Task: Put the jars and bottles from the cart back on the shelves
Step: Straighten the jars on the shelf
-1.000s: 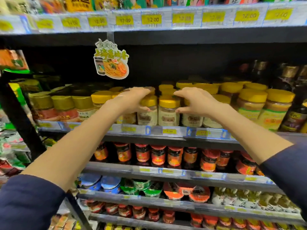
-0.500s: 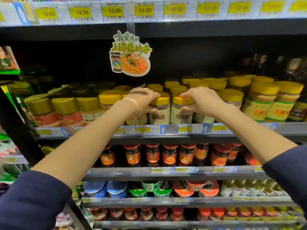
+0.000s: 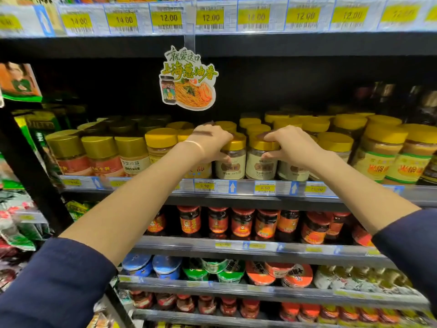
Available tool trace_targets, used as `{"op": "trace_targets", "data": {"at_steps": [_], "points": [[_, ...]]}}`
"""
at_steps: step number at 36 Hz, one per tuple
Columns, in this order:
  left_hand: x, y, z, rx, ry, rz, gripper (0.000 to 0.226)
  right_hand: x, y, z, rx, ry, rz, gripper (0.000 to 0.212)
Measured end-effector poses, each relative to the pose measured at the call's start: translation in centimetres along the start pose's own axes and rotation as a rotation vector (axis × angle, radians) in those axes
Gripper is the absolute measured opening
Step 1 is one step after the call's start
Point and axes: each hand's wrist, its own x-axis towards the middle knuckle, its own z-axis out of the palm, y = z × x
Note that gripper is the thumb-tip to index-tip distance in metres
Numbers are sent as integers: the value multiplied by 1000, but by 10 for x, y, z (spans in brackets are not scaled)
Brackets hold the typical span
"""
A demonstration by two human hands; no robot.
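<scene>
Both hands sit unchanged from half a second ago: left hand (image 3: 210, 144) grips one yellow-lidded pale plastic jar (image 3: 230, 162), right hand (image 3: 292, 147) grips the matching jar (image 3: 261, 162) beside it. Both jars stand at the black shelf (image 3: 236, 201) front edge. Risk: a hard shove knocks over the tightly packed neighbours.

So the yellow price tags (image 3: 78, 21) across the top of the frame read 14.00, 14.00, then 12.00 a bunch of times. The hanging sign (image 3: 189, 78) upper center said 就爱这口 上海葱油香. Mid-frame there was a 9.90 tag (image 3: 204, 186) and an 8.50 tag (image 3: 265, 187). The jar labels (image 3: 233, 167) were too blurry, tbh.
</scene>
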Motion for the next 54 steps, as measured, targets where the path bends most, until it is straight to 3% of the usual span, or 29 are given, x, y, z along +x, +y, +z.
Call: {"op": "trace_targets", "data": {"at_steps": [13,19,25,36,43,54], "points": [[-16,-22,0,-46,26,-46,70,3,-3,-9,-21,-5,-147,68],[-49,-50,-2,-86,124,-50,88,15,-27,-15,-7,-10,-219,72],[-81,-89,6,-96,175,-61,91,24,-64,-6,19,24,-268,80],[-104,-148,34,-80,287,111,95,26,-119,13,-69,96,-291,93],[-98,-162,54,4,249,253,94,23,-120,30,-100,146,-273,93],[-86,-165,73,33,338,304,105,25,-117,45,-98,219,-237,99]]}}
